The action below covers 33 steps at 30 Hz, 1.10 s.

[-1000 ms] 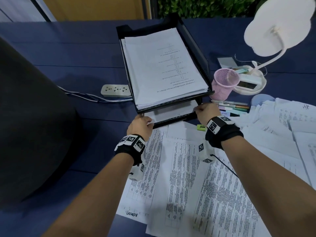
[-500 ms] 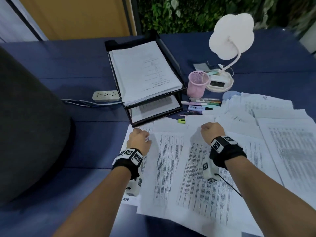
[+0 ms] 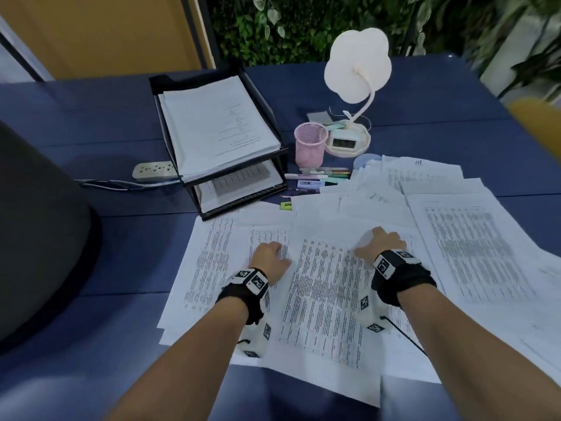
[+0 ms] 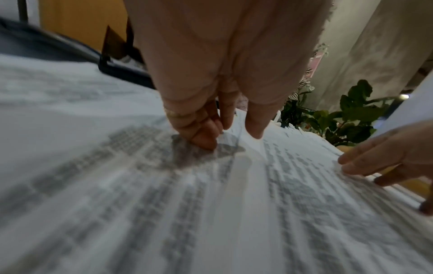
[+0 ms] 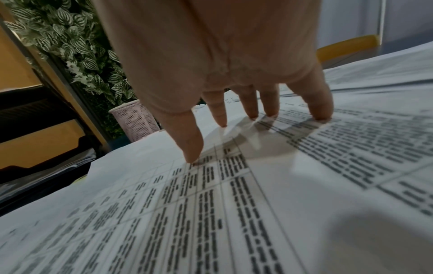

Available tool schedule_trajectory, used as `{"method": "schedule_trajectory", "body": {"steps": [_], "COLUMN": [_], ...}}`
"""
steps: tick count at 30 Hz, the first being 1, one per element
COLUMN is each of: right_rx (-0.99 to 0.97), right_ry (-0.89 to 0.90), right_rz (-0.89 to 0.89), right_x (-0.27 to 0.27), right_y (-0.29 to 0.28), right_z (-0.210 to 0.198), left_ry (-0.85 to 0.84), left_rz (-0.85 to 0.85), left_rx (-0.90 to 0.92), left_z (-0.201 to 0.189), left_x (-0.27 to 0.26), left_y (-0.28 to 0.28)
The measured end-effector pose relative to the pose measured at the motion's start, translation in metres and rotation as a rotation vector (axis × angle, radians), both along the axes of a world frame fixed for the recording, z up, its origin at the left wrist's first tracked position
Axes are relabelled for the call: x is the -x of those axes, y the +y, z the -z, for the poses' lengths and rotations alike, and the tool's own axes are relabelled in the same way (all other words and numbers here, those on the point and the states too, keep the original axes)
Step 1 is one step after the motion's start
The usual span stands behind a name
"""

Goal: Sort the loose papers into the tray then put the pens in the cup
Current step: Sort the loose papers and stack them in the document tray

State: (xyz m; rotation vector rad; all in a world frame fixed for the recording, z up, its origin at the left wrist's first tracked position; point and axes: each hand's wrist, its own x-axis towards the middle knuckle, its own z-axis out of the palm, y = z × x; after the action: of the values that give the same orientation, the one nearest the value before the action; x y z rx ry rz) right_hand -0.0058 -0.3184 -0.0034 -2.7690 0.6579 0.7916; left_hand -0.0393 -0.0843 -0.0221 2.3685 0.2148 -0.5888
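Loose papers (image 3: 328, 287) lie spread over the near and right part of the blue surface (image 3: 91, 117), overlapping one another in front of the black two-tier tray (image 3: 274, 153), which already holds a stack on top and sheets below. The left hand (image 3: 270, 258) rests on the printed sheets with its fingers (image 4: 203, 137) curled under, their tips pressing the paper; whether this grip pinches a sheet I cannot tell. The right hand (image 3: 379, 244) stands on the sheets on straight, spread fingertips (image 5: 192, 150), its grip closed around nothing. Pens (image 3: 318, 177) lie in a row on the surface just beside the tray's right front corner, near the pink mesh cup (image 3: 310, 144). A white lamp (image 3: 358, 68) stands behind the cup, a power strip (image 3: 154, 171) left of the tray.
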Motion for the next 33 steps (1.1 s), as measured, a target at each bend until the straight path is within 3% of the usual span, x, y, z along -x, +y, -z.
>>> {"method": "schedule_trajectory", "body": {"steps": [4,13,17,22,26,33], "right_rx": [-0.011,-0.054,-0.063,-0.044,-0.085,-0.204], "right_ry": [0.006,-0.065,-0.062,-0.089,-0.124,-0.262], "right_rz": [-0.077,-0.118,-0.127,-0.117,-0.069,0.157], "right_x": [0.006,0.009,0.006,0.001,-0.003,-0.001], "right_y": [-0.003,-0.021,-0.029,-0.034,-0.032,-0.032], "right_z": [-0.009,-0.017,-0.014,-0.003,0.002,0.011], "left_ry": [0.084,0.003,0.181,0.350,0.259,-0.008], "left_rz": [-0.169,-0.299,-0.367,-0.227,-0.199,-0.330], "left_rx": [0.178,0.155,0.069,0.035,0.062,0.146], "left_z": [0.004,-0.005,-0.016,-0.012,-0.013,-0.020], "left_x": [0.008,0.015,0.016,0.022,0.021,0.015], "left_y": [-0.023,-0.040,-0.055,-0.053,-0.050,-0.014]}}
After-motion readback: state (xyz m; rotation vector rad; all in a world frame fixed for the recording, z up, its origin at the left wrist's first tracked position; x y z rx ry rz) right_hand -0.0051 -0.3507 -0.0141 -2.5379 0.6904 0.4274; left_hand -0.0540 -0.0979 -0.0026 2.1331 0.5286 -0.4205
